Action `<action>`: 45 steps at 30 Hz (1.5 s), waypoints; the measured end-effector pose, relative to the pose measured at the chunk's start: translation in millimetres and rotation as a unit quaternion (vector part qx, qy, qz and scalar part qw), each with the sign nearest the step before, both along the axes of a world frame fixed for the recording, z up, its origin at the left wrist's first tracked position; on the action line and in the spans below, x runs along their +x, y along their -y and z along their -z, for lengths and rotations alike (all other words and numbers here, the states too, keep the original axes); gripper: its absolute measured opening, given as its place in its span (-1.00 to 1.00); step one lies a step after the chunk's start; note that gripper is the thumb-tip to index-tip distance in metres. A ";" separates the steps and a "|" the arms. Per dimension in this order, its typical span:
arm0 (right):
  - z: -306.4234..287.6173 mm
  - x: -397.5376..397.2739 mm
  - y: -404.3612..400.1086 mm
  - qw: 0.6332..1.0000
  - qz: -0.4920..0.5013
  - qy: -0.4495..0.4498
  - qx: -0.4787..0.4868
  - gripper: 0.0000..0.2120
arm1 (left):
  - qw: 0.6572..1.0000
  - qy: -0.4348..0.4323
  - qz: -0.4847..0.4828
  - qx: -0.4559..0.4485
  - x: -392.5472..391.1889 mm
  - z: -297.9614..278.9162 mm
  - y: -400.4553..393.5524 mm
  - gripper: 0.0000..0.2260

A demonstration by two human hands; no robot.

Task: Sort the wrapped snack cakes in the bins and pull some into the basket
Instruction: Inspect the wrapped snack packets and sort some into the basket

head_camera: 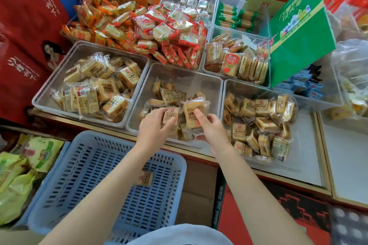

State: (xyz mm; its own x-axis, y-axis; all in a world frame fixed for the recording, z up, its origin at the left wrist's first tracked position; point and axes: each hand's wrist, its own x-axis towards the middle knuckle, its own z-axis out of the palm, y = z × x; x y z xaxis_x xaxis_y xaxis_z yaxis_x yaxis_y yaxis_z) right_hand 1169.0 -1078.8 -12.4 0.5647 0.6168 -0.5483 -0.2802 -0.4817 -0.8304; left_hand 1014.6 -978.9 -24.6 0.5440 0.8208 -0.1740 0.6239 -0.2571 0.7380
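now both my hands work in the middle bin [199,81]: my left hand [153,125] rests curled fingers on one wrapped cake [170,116], my right hand [209,125] pinches a second cake [192,112], lifting it clear. below, the blue basket [83,165] sits close, holding one cake [145,178], presumably to shorten each transfer.

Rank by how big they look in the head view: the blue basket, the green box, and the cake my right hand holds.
1. blue basket, though nearness to the camera may inflate it
2. green box
3. cake in the right hand
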 end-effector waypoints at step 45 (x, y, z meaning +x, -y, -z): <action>86.3 158.1 57.4 0.923 -0.307 0.197 -0.123 -0.51 | 0.930 -0.256 0.212 0.158 106.6 79.2 111.9 -0.12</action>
State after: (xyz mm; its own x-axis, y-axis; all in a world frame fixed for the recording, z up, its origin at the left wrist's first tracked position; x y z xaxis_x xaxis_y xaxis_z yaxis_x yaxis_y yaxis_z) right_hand 1327.0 -1136.2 -98.7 0.3345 0.7715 -0.5413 0.4084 -0.6363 -0.6545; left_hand 1121.2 -1090.8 -103.8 0.7422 0.6061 -0.2861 0.6664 -0.7129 0.2184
